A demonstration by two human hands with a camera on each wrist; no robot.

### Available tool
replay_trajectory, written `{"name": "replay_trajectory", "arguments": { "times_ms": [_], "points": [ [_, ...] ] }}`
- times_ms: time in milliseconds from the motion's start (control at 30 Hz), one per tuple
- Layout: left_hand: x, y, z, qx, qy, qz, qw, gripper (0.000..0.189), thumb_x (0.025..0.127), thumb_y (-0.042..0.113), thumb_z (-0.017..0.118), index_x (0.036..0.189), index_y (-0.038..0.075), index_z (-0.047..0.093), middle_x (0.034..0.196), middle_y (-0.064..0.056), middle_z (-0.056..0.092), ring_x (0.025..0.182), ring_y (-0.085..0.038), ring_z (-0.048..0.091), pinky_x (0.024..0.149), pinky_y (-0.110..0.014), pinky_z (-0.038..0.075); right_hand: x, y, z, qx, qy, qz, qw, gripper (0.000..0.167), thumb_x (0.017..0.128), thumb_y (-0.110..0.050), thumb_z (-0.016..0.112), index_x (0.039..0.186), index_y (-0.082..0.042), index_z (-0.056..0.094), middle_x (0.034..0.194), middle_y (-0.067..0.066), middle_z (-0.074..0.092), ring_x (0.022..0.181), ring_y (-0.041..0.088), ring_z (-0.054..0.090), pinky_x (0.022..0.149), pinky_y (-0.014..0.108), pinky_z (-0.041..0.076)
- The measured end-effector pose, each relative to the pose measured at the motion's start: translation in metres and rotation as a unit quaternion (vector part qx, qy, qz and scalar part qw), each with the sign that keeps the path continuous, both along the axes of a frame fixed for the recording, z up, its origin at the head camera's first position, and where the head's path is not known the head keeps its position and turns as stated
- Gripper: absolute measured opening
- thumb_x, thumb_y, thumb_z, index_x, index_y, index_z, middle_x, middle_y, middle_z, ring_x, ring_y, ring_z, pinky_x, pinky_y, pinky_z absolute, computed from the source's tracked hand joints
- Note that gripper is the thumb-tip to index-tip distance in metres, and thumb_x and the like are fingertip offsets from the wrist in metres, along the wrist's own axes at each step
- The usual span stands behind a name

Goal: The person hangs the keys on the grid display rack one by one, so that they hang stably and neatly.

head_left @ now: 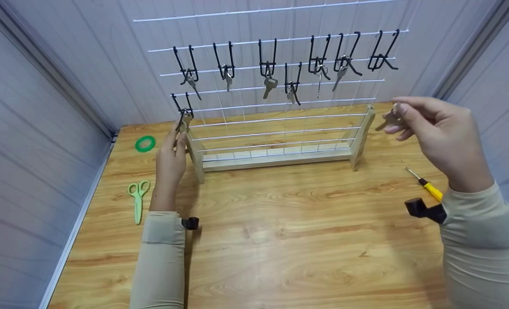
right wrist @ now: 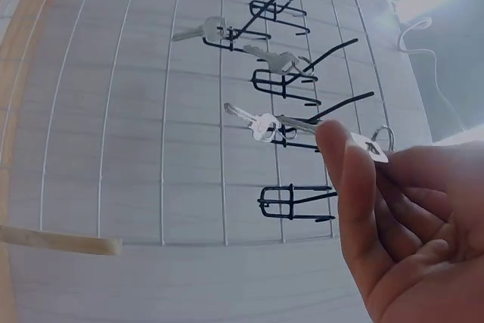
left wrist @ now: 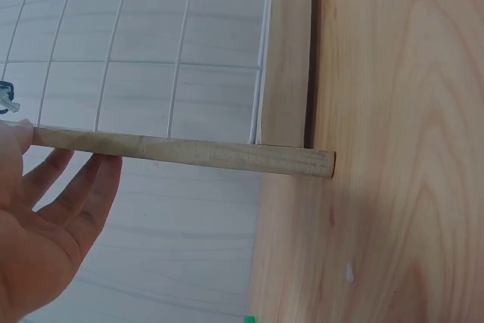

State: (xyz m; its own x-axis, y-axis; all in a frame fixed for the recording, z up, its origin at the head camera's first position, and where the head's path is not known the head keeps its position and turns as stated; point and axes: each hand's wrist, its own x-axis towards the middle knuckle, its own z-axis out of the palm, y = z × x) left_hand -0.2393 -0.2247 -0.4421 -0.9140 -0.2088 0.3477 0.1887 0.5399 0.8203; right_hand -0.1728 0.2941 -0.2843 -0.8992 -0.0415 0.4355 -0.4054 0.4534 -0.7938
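Note:
My right hand (head_left: pixel 445 133) pinches a silver key (head_left: pixel 392 118) between thumb and fingers, to the right of the wire rack (head_left: pixel 285 107). In the right wrist view a small ring (right wrist: pixel 386 138) shows at that key's head. My left hand (head_left: pixel 171 161) grips the rack's wooden side post (left wrist: pixel 197 152), thumb on one face and fingers on the other. Close above those fingers a key hangs on a black hook (head_left: pixel 189 112) at the rack's left edge. More keys, such as one key (head_left: pixel 270 86), hang from the upper hooks. The far right hook (head_left: pixel 381 61) carries none.
Left of the rack lie a green tape roll (head_left: pixel 145 143) and light green scissors (head_left: pixel 138 201). A yellow screwdriver (head_left: pixel 431 189) lies by my right wrist. The rack stands on a wooden table (head_left: pixel 280 240) before a pale panelled wall (head_left: pixel 87 56).

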Motion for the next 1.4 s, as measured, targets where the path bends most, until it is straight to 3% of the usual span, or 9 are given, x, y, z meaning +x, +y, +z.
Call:
{"name": "replay_trajectory", "arguments": {
  "times_ms": [200, 400, 600, 1133, 1267, 1400],
  "points": [
    [0.000, 0.000, 0.000, -0.001, 0.001, 0.001, 1.0000, 0.048, 0.116, 0.031, 0.048, 0.163, 0.024, 0.047, 0.159, -0.016, 0.056, 0.134, -0.041, 0.067, 0.098, -0.049, 0.067, -0.014, -0.004, 0.004, -0.024, 0.037, -0.067, 0.9968, 0.027, 0.107, -0.017, 0.065, 0.129, -0.005, 0.076, 0.099, -0.018, 0.080, 0.076, 0.003, 0.077, 0.067, 0.016, 0.063],
    [-0.001, -0.001, -0.001, -0.002, -0.004, 0.001, 1.0000, 0.049, 0.115, 0.034, 0.047, 0.163, 0.023, 0.047, 0.160, -0.016, 0.055, 0.135, -0.041, 0.066, 0.099, -0.051, 0.067, -0.028, -0.011, 0.009, -0.065, 0.063, -0.100, 0.9909, 0.025, 0.107, -0.013, 0.065, 0.127, -0.003, 0.076, 0.095, -0.018, 0.079, 0.073, 0.004, 0.076, 0.067, 0.017, 0.064],
    [0.000, -0.001, -0.002, 0.002, -0.004, 0.004, 1.0000, 0.049, 0.116, 0.033, 0.047, 0.163, 0.023, 0.047, 0.161, -0.015, 0.055, 0.137, -0.042, 0.065, 0.100, -0.051, 0.066, -0.037, -0.017, 0.014, -0.080, 0.062, -0.104, 0.9894, 0.025, 0.107, -0.015, 0.065, 0.127, -0.004, 0.076, 0.096, -0.015, 0.080, 0.074, 0.006, 0.076, 0.066, 0.018, 0.063],
    [0.003, 0.002, -0.001, -0.006, 0.003, 0.002, 1.0000, 0.047, 0.115, 0.030, 0.047, 0.162, 0.023, 0.048, 0.157, -0.015, 0.058, 0.133, -0.040, 0.068, 0.098, -0.052, 0.067, -0.054, -0.017, 0.006, -0.079, 0.037, -0.080, 0.9930, 0.029, 0.107, -0.015, 0.065, 0.132, -0.003, 0.074, 0.096, -0.014, 0.080, 0.071, 0.005, 0.077, 0.064, 0.019, 0.064],
    [0.003, 0.000, -0.002, -0.005, 0.003, 0.004, 1.0000, 0.047, 0.116, 0.030, 0.047, 0.163, 0.025, 0.048, 0.159, -0.014, 0.057, 0.132, -0.040, 0.068, 0.098, -0.052, 0.067, -0.055, -0.019, 0.005, -0.071, 0.024, -0.082, 0.9938, 0.031, 0.107, -0.017, 0.066, 0.134, -0.004, 0.073, 0.107, -0.004, 0.083, 0.073, 0.004, 0.077, 0.065, 0.019, 0.064],
    [0.004, -0.002, -0.001, -0.004, 0.002, 0.006, 1.0000, 0.047, 0.116, 0.030, 0.047, 0.163, 0.025, 0.048, 0.160, -0.013, 0.056, 0.132, -0.040, 0.068, 0.098, -0.053, 0.066, -0.056, -0.021, 0.004, -0.051, 0.011, -0.083, 0.9952, 0.038, 0.109, -0.018, 0.063, 0.144, -0.006, 0.065, 0.130, 0.011, 0.078, 0.084, 0.002, 0.077, 0.068, 0.016, 0.064]
  ]
}}
